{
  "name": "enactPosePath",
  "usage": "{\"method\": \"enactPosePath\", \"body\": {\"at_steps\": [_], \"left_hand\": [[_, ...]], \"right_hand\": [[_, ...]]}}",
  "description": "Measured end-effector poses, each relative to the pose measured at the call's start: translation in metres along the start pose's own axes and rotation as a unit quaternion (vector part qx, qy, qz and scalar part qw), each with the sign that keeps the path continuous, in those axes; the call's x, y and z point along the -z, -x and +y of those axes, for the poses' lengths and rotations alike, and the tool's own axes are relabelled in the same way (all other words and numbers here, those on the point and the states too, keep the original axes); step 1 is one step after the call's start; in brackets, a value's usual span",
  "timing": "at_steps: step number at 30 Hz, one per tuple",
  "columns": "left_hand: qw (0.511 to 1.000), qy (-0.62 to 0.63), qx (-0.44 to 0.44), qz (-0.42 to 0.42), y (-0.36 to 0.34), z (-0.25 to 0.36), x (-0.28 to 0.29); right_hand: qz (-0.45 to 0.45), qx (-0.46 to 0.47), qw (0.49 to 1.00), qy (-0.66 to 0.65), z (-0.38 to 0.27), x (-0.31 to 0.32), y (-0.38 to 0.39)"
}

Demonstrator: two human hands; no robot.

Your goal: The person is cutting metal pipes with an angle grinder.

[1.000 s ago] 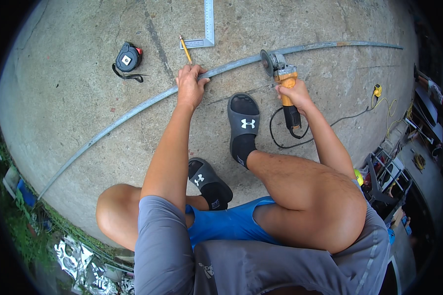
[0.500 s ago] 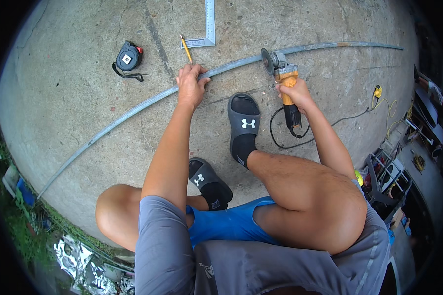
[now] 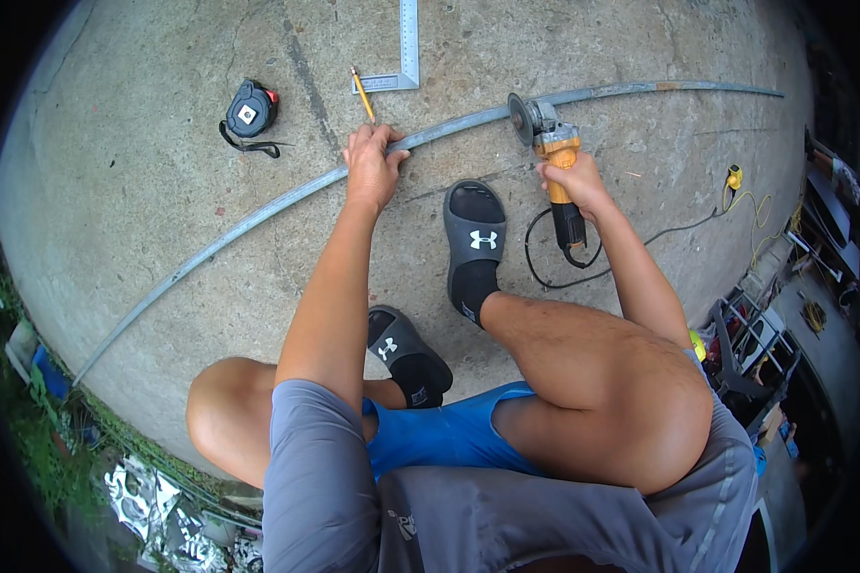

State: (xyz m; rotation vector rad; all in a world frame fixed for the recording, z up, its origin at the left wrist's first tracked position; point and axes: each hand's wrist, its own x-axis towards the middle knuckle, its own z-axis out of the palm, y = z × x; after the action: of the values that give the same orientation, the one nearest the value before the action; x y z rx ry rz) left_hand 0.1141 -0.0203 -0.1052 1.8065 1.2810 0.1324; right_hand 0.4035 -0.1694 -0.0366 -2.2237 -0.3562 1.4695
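My left hand (image 3: 371, 167) presses with curled fingers on a long grey metal strip (image 3: 258, 216) lying across the concrete. In my right hand (image 3: 578, 181) is a yellow-and-black angle grinder (image 3: 559, 145), gripped round its body, with its disc (image 3: 518, 119) at the strip; whether they touch I cannot tell. A few tiny bright streaks show right of the grinder. Just beyond my left hand lie a yellow pencil (image 3: 363, 93) and a metal try square (image 3: 408, 48). A black tape measure (image 3: 250, 113) with a strap lies at the left.
My sandalled feet (image 3: 473, 229) are between my arms on the concrete (image 3: 143, 191). The grinder's black cord runs right to a yellow connector (image 3: 734, 178). Cluttered metal items (image 3: 750, 334) line the right edge. Plants (image 3: 38, 439) and scrap foil-like material (image 3: 143, 492) are at the lower left.
Tiny bright specks near the grinder have shifted to the right. My hands, the grinder and the strip are almost still.
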Motion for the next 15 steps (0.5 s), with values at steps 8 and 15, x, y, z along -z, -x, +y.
{"method": "enactPosePath", "body": {"at_steps": [8,15], "left_hand": [[1.0,-0.004,0.008,-0.006,0.0008,-0.0008,-0.0008],[1.0,-0.007,0.005,-0.007,-0.0022,0.0016,-0.0007]], "right_hand": [[-0.007,0.0,1.0,0.007,-0.0035,-0.0003,0.0005],[-0.009,-0.002,1.0,0.0,-0.0044,0.0027,-0.0002]]}}
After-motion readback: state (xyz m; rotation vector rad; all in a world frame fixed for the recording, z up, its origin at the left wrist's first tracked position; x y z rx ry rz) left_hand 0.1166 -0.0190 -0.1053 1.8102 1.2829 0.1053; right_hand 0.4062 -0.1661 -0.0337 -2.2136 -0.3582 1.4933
